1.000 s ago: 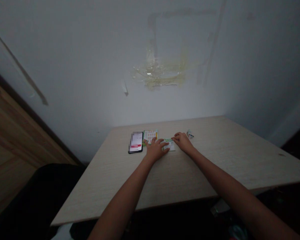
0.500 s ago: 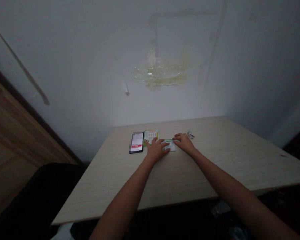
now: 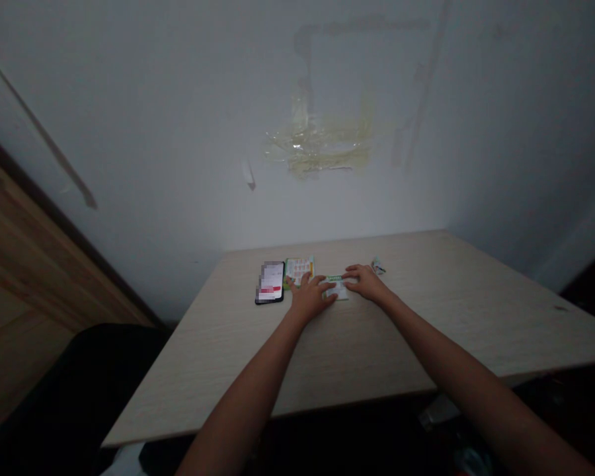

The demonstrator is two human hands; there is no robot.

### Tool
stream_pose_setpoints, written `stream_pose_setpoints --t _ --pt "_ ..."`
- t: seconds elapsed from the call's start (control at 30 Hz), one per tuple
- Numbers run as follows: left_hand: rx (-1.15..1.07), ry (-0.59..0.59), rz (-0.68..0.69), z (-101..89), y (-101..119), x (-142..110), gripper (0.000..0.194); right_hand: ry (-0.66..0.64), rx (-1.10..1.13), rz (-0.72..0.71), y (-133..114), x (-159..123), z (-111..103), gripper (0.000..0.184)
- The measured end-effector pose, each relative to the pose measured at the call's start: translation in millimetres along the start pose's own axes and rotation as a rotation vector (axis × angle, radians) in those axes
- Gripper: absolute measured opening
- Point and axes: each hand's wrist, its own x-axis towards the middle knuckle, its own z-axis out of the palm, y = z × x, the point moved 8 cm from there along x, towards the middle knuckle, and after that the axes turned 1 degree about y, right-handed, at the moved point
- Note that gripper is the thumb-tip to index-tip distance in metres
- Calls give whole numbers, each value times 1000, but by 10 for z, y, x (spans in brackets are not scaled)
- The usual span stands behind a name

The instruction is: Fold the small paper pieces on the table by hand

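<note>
A small white paper sheet with a green strip along its top [image 3: 336,288] lies flat on the table between my hands. My left hand [image 3: 310,299] rests over its left side, fingers spread, with the outer fingers reaching toward a printed green-and-white booklet [image 3: 299,266]. At the sheet's upper right edge is my right hand [image 3: 367,283]. Its fingers are slightly bent and apart, with the tips at the paper. Left of the booklet lies a phone [image 3: 272,283], screen lit and partly pixelated. A small crumpled wrapper-like piece [image 3: 377,266] sits just beyond my right hand.
The pale wood-grain table [image 3: 367,350] stands against a grey wall [image 3: 178,132] bearing yellowed clear tape [image 3: 322,149]. Wooden panelling [image 3: 20,264] rises at the left, beside a dark shape [image 3: 94,370]. Dim objects lie below the table's front edge.
My right fingers have shifted slightly along the sheet's upper edge, and more of the green strip shows. My left hand stays in place over the paper.
</note>
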Motion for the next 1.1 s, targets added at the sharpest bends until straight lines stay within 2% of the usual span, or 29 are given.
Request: stream_pose_setpoints --t 0.3,0.63,1.1 --pt "-1 14 15 22 -18 5 39 -48 38 -8 3 -53 -11 38" --pt "6 2 15 8 0 -6 40 -114 8 -80 -56 -121 -31 48" --pt "3 10 10 15 -17 -1 40 -181 55 -109 36 -159 31 65"
